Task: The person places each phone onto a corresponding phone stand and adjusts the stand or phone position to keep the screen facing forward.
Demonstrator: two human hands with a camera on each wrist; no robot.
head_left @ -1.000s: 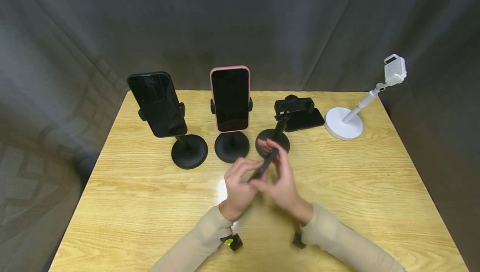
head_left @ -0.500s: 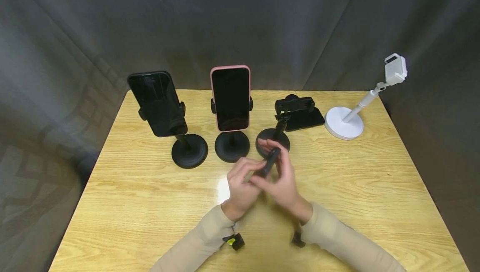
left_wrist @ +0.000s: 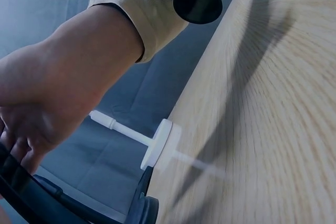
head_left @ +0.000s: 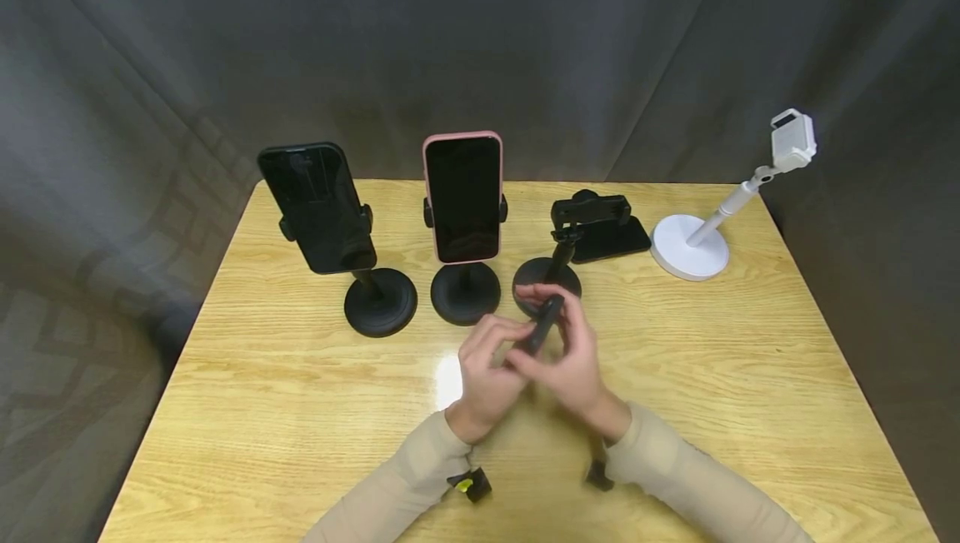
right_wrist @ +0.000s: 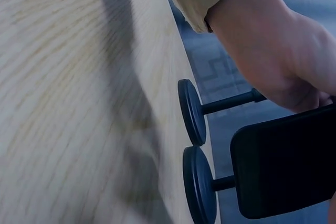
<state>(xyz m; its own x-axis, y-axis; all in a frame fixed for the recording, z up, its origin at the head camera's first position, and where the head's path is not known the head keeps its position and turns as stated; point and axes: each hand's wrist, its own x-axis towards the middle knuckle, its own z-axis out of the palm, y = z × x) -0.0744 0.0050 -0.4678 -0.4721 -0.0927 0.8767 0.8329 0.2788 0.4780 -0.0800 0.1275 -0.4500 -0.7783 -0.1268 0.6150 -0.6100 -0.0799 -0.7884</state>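
In the head view, both hands hold a black phone (head_left: 544,325) tilted and nearly edge-on above the table's middle. My left hand (head_left: 487,372) pinches its lower left side. My right hand (head_left: 572,364) grips it from the right, with thumb below and fingers reaching over the top end. The right wrist view shows the phone's dark flat face (right_wrist: 286,166), with the left hand (right_wrist: 283,51) beyond it. In the left wrist view, the right hand (left_wrist: 47,87) is seen from the side. Just behind the hands is a black phone stand (head_left: 591,210) whose clamp carries no phone.
Two black stands hold a black phone (head_left: 318,210) and a pink-edged phone (head_left: 462,197). Another black phone (head_left: 611,239) lies flat behind the third stand. At the right stands a white phone stand (head_left: 690,247). A dark curtain (head_left: 480,43) hangs behind the wooden table (head_left: 247,410).
Both hands have drifted slightly right with the phone, which has turned a little more upright in the head view. The stands and other phones have stayed put.
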